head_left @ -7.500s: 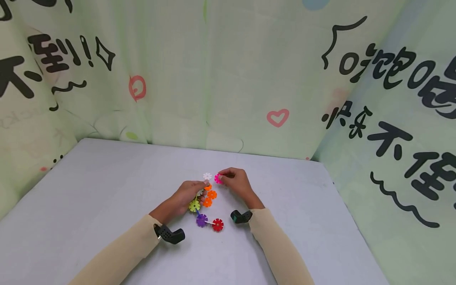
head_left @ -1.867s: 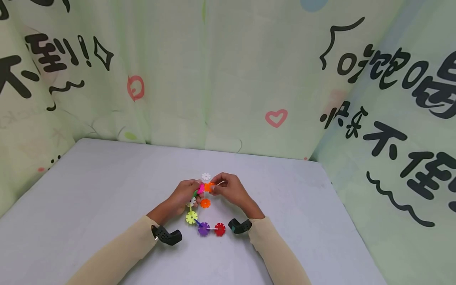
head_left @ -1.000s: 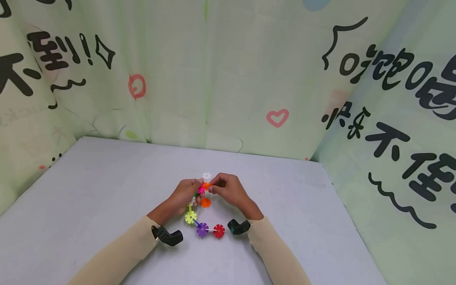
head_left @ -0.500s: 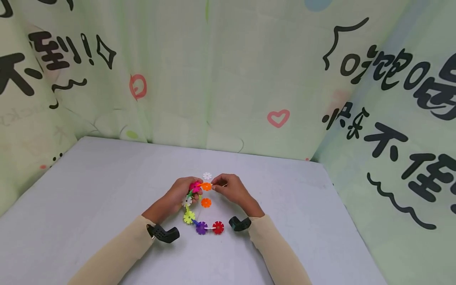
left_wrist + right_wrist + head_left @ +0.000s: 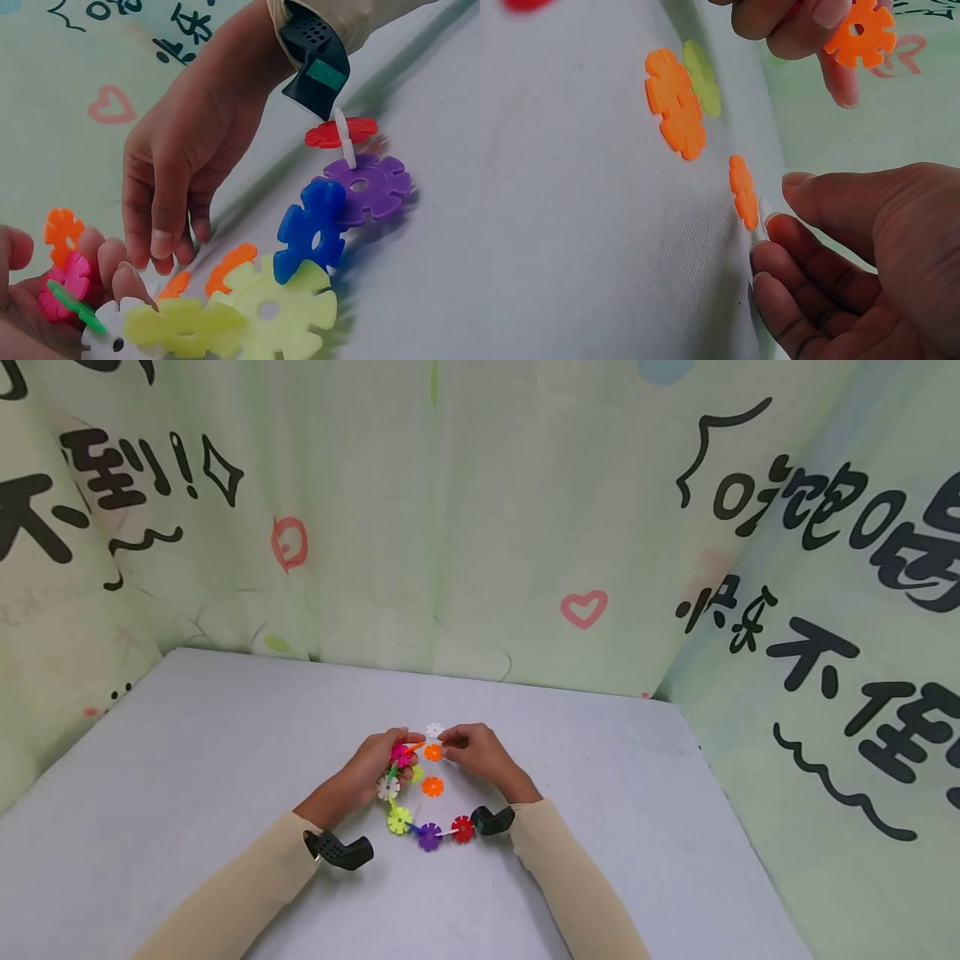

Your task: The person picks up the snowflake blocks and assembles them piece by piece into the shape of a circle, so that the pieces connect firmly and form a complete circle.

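My left hand (image 5: 367, 770) holds one end of a chain of slotted flower-shaped plastic discs, its fingers about the pink disc (image 5: 67, 286). An orange disc (image 5: 861, 34) is joined to the pink one at that end. From there the chain runs through green, white, yellow, blue and purple discs (image 5: 369, 191) to a red disc (image 5: 462, 829). Holding nothing, my right hand (image 5: 483, 753) is over the table, thumb and fingers apart in the right wrist view. Its fingertips are beside a loose orange disc (image 5: 742, 192) and a loose white disc (image 5: 434, 730).
A second loose orange disc (image 5: 432, 787) and a loose yellow disc (image 5: 417, 773) lie close to the left fingers. The white tabletop (image 5: 600, 827) reaches back to a printed curtain (image 5: 480, 527), with more curtain on both sides.
The pink disc, earlier in my right hand, and then an orange one have joined the chain. My right hand has let go of the orange disc, and my left hand has moved left with the chain.
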The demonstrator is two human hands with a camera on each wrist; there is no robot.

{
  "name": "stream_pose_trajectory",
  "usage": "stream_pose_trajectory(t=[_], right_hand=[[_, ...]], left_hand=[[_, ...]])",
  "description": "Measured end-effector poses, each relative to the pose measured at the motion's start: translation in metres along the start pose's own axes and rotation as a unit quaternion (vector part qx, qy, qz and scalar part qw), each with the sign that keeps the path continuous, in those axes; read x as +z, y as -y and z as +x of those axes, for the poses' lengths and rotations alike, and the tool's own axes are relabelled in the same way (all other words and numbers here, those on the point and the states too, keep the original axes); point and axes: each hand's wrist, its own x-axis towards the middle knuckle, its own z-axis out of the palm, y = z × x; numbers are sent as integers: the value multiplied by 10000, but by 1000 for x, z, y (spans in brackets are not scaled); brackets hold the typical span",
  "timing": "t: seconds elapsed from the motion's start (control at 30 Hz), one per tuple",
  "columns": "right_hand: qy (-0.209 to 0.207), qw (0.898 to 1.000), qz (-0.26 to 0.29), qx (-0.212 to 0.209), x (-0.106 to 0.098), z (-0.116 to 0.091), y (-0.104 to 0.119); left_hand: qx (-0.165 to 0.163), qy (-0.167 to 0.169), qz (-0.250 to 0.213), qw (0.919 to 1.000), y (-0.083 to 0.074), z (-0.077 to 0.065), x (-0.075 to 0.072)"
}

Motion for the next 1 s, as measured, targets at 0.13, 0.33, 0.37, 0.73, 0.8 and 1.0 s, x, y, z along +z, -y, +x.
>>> stream_pose_trajectory(t=[0.13, 0.33, 0.37, 0.73, 0.8, 1.0], right_hand=[[66, 10000, -36, 60, 3, 3, -1], [141, 9996, -94, 248, 5, 5, 2], [156, 9994, -122, 273, 5, 6, 2], [378, 9956, -694, 498, 7, 11, 8], [306, 9960, -639, 539, 6, 10, 8], [301, 9977, -435, 415, 1, 6, 4]], left_hand=[[-37, -113, 251, 9996, 4, 3, 0], [51, -281, 543, 9981, 9, 4, 0], [55, -301, 555, 9980, 9, 4, 0], [-37, -319, 536, 9980, 10, 3, -1], [-47, -302, 543, 9981, 10, 3, -2], [-35, -200, 575, 9981, 12, 5, -2]])
